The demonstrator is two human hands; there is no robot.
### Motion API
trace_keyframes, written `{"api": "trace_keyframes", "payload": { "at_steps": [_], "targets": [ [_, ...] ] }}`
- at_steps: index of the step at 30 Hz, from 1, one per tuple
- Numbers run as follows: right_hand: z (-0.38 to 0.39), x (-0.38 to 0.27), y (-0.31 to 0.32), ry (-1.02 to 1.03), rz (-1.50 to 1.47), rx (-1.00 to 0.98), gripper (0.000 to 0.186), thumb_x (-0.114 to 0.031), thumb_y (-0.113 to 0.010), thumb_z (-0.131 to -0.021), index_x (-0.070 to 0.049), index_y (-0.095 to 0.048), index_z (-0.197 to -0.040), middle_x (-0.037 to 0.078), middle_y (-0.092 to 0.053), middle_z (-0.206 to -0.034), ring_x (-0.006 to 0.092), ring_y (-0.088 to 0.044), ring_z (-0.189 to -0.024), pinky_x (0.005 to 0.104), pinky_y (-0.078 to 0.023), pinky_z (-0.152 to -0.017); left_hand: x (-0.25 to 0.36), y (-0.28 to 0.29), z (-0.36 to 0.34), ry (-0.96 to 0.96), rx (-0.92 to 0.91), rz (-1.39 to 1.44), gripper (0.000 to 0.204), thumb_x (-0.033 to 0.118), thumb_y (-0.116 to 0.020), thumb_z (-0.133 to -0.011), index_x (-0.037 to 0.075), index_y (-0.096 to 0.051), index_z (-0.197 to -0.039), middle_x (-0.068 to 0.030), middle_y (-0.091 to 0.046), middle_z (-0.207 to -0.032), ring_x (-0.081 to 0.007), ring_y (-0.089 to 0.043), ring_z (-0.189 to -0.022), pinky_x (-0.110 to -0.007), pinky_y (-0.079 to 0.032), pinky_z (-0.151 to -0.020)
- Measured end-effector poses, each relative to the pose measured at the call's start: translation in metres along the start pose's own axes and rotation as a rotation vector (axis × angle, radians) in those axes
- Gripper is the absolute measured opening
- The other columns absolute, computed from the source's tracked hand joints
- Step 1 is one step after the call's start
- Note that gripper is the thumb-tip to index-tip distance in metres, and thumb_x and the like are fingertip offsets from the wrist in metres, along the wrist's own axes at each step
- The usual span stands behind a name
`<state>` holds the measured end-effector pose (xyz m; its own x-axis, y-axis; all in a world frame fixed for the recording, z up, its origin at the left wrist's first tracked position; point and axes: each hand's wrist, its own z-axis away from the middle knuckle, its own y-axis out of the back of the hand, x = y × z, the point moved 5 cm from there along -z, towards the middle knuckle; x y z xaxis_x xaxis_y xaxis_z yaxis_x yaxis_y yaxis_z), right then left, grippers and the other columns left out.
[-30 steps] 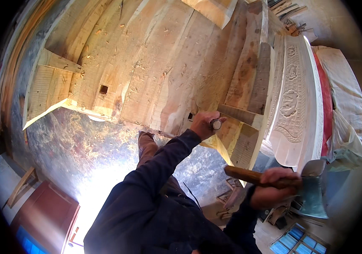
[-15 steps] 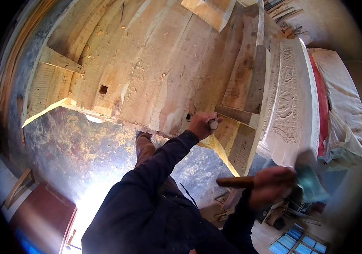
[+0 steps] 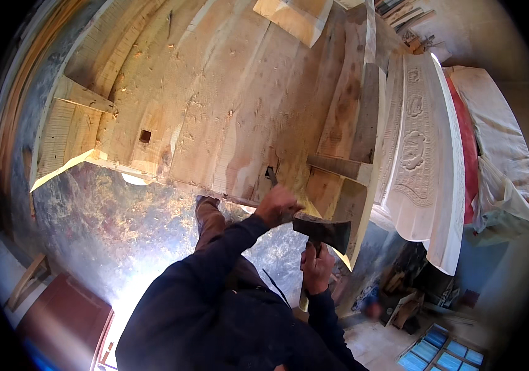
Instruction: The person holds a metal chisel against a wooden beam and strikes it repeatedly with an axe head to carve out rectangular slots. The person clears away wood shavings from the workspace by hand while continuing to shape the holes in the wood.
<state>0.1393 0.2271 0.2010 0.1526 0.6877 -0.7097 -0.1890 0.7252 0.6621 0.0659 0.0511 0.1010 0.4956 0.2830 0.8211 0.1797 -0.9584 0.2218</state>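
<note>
My left hand (image 3: 278,207) is closed around a chisel (image 3: 273,178), whose blade slants into a small square hole near the front edge of a large wooden panel (image 3: 221,117). In my right hand (image 3: 317,269) is the handle of a hatchet (image 3: 332,235). Its dark metal head lies right beside my left fist, where the chisel's end would be; whether they touch I cannot tell. Farther left on the panel is another square hole (image 3: 145,136). Wood chips are scattered over the boards.
Wooden blocks (image 3: 338,166) and raised side pieces frame the panel. To the right stands a pale carved panel (image 3: 414,148), beside red material and a draped cloth (image 3: 499,142). Below is a stained floor (image 3: 103,216), with a brown shoe (image 3: 207,207) near the panel. A blue-paned window frame (image 3: 440,352) lies lower right.
My right hand has swung the hatchet leftward, from well out at the right to beside my left fist. The chisel's handle end, visible before, is now covered, while its blade shows.
</note>
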Motion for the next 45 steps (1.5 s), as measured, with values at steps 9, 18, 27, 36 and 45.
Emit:
{"api": "trace_keyframes", "payload": {
  "at_steps": [9,18,27,36,45],
  "targets": [
    [-0.004,-0.131,0.092,0.359,-0.607,0.431,0.044,-0.036,-0.048,-0.103,0.001,-0.060,-0.081,0.008,-0.056,-0.062,0.0180,-0.057,-0.054,0.0275,-0.047,-0.049,-0.025,0.005,-0.042,0.315,0.177,0.067,0.043,0.023,-0.080,-0.086,0.005,-0.046,-0.066,-0.0175,-0.050,-0.062,-0.0366,-0.052,-0.057,-0.043,-0.040,-0.051],
    [-0.074,-0.078,-0.003,0.346,0.211,0.076,0.024,-0.022,-0.062,-0.097,0.002,-0.066,-0.095,0.021,-0.065,-0.070,0.0412,-0.065,-0.066,0.0453,-0.050,-0.059,-0.032,-0.008,-0.027,0.239,0.141,0.046,0.022,0.012,-0.080,-0.078,0.005,-0.059,-0.076,-0.0153,-0.060,-0.069,-0.0319,-0.064,-0.068,-0.037,-0.049,-0.060],
    [-0.022,-0.163,0.105,0.597,-0.534,0.489,0.047,-0.045,-0.045,-0.104,-0.005,-0.058,-0.084,0.005,-0.048,-0.057,0.0157,-0.045,-0.044,0.0263,-0.041,-0.042,-0.029,0.001,-0.052,0.287,0.183,0.021,0.037,0.023,-0.078,-0.088,0.005,-0.051,-0.070,-0.0163,-0.050,-0.063,-0.0329,-0.052,-0.056,-0.040,-0.042,-0.052],
    [-0.037,-0.041,-0.008,0.373,0.258,0.024,0.028,-0.025,-0.065,-0.096,0.002,-0.063,-0.089,0.022,-0.062,-0.066,0.0428,-0.063,-0.062,0.0465,-0.047,-0.055,-0.024,-0.006,0.001,-0.009,0.081,-0.071,0.022,0.024,-0.072,-0.077,0.009,-0.056,-0.074,-0.0127,-0.054,-0.075,-0.0354,-0.057,-0.076,-0.044,-0.043,-0.066],
    [-0.006,-0.038,0.018,0.346,0.209,0.077,0.021,-0.017,-0.061,-0.097,0.001,-0.063,-0.086,0.008,-0.062,-0.061,0.0187,-0.060,-0.050,0.0332,-0.044,-0.047,-0.030,-0.004,-0.030,0.210,0.198,-0.014,0.038,0.018,-0.078,-0.084,0.007,-0.047,-0.066,-0.0141,-0.046,-0.063,-0.0359,-0.049,-0.061,-0.045,-0.038,-0.055]
  ]
}}
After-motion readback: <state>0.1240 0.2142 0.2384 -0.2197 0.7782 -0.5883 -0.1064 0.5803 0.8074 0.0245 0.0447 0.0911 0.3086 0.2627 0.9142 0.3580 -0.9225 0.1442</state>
